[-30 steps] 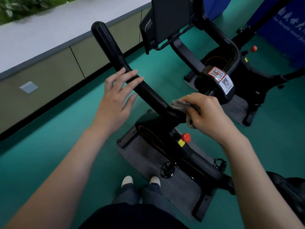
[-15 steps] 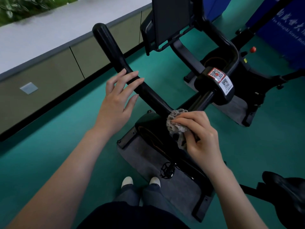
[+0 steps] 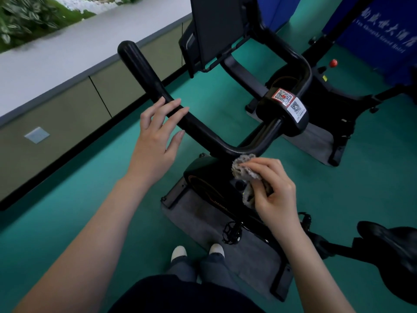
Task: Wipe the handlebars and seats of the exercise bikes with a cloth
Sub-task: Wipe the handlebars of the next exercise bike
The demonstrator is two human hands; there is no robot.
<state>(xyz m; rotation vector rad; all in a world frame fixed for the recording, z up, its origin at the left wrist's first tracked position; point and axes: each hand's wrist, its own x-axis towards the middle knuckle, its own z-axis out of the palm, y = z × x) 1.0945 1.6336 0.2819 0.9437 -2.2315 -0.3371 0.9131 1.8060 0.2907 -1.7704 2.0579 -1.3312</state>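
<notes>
Green gym floor (image 3: 67,222) lay beneath the bike (image 3: 203,190). The crumpled cloth (image 3: 244,169) touched the handlebar (image 3: 198,132) at its lower bend, pinched by the right hand (image 3: 275,193) in curled fingers, seemingly to rub that curve. The left hand (image 3: 155,136) lay across the handlebar higher up, fingers straight, probably steadying it. The seat (image 3: 388,245) sat apart, rightward.

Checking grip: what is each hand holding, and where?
Right hand pinches the crumpled grey cloth at its bunched middle; left hand holds nothing, straight fingers resting on the black handlebar.

The right hand (image 3: 277,195) has drawn the cloth (image 3: 244,170) back off the handlebar (image 3: 144,71).
</notes>
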